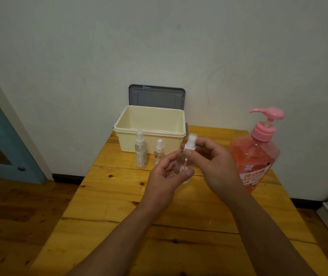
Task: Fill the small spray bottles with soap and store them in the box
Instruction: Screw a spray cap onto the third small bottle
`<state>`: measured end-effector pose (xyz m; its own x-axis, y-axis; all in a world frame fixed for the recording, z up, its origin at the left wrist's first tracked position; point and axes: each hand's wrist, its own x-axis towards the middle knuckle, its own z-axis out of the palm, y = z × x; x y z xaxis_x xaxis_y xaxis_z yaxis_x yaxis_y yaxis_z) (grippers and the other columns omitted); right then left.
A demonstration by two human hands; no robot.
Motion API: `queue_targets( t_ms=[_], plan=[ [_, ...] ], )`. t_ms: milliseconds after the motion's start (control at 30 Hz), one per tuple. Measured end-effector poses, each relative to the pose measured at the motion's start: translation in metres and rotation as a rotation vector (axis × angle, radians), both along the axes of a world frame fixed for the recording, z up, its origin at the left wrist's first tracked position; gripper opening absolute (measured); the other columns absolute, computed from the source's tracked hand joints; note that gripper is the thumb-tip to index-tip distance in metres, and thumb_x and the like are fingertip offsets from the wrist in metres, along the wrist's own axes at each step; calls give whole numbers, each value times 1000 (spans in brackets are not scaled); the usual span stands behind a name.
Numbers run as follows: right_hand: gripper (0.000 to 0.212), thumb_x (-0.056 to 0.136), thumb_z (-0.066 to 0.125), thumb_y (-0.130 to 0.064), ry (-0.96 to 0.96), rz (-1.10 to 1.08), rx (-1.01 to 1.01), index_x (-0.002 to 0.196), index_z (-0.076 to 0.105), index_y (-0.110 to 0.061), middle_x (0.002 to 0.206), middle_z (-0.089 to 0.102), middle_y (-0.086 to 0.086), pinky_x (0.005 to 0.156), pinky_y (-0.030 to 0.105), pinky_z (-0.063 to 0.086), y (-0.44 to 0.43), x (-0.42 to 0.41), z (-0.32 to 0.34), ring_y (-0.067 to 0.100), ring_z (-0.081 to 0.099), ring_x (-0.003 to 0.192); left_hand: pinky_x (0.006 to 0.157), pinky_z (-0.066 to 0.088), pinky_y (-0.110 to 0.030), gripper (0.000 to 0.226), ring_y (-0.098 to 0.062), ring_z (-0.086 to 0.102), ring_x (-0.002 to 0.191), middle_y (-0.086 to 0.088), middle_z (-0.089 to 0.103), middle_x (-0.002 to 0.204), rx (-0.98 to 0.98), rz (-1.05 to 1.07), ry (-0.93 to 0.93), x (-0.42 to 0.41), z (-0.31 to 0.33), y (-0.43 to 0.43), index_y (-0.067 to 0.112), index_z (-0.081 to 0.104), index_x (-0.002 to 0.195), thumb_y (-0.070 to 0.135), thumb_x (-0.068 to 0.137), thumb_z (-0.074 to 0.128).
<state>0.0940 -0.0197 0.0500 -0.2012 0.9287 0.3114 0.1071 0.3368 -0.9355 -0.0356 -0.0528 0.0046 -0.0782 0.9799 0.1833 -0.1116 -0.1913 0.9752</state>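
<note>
Above the wooden table (119, 206) I hold a small clear spray bottle (183, 162) upright. My left hand (167, 176) grips its body from below. My right hand (215, 162) pinches its white spray head (190, 145) at the neck. Two more small spray bottles stand on the table in front of the box: a taller one (140, 151) on the left and a shorter one (159, 152) beside it. The cream plastic box (149, 134) is open, and I see nothing inside it. A big pink soap bottle (255, 154) with a pump stands at the right.
The grey box lid (157, 96) leans against the wall behind the box. The table stands against a white wall. Wooden floor lies to the left, with a blue door frame (3, 140) at the far left.
</note>
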Motion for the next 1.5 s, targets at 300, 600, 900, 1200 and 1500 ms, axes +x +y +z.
queue_targets(
  t_ms=[300, 600, 900, 1200, 1500],
  plan=[
    [20, 84, 71, -14, 31, -70, 18, 96, 63, -28, 93, 68, -9, 84, 28, 52, -1, -1, 1, 9, 64, 96, 98, 52, -32, 51, -7, 62, 114, 5, 68, 122, 6, -7, 10, 4, 0, 3, 22, 56, 130, 7, 84, 70],
    [22, 84, 72, -12, 22, -63, 13, 99, 67, -28, 94, 71, -8, 86, 32, 54, 2, -6, -9, 9, 64, 89, 101, 49, -48, 47, -13, 64, 112, 1, 68, 119, -26, 31, 56, -3, -8, 7, 18, 57, 126, 9, 83, 73],
    [24, 81, 75, -12, 5, -76, -1, 92, 67, -33, 89, 72, -14, 91, 41, 53, 5, -9, -14, 11, 67, 90, 92, 50, -25, 48, -7, 64, 107, 3, 69, 114, -25, 36, 89, -6, -12, 8, 22, 59, 124, 9, 81, 75],
    [23, 83, 72, -9, 30, -70, 9, 94, 67, -28, 90, 69, -9, 77, 18, 52, 9, -13, -11, 0, 64, 83, 102, 47, -29, 58, -4, 58, 118, 9, 64, 126, -9, 32, 96, -14, -12, 13, 30, 57, 127, 25, 73, 77],
    [22, 85, 70, -8, 50, -63, 8, 105, 67, -17, 97, 69, -3, 70, 11, 50, 18, -21, -4, -6, 62, 83, 98, 51, -30, 46, -7, 62, 113, 11, 66, 121, 23, 83, 99, -21, -7, 23, 33, 60, 120, 11, 81, 74]
  ],
)
